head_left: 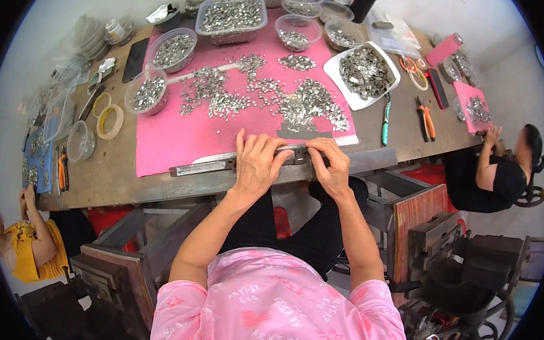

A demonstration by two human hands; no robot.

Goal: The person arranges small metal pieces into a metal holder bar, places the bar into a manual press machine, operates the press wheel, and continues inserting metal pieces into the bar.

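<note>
A long narrow metal bar (206,167) lies along the front edge of a pink sheet (169,131). My left hand (257,163) is closed over the bar's middle, thumb and forefinger pressing near a dark slotted section (297,157). Just right of that section, my right hand (332,166) pinches the same bar with bent fingers. Whether a small part sits between my fingertips is hidden. Behind my hands lies a dark grey flat strip (304,134). Beyond it, loose shiny metal pieces (306,104) are heaped and scattered across the sheet.
Tubs of metal pieces (232,15) line the back, with a white square dish (342,63) at right. Right of it lie a teal-handled tool (386,123), orange pliers (430,125) and a red phone (437,88). Tape rolls (110,122) lie left. Co-workers sit at both sides.
</note>
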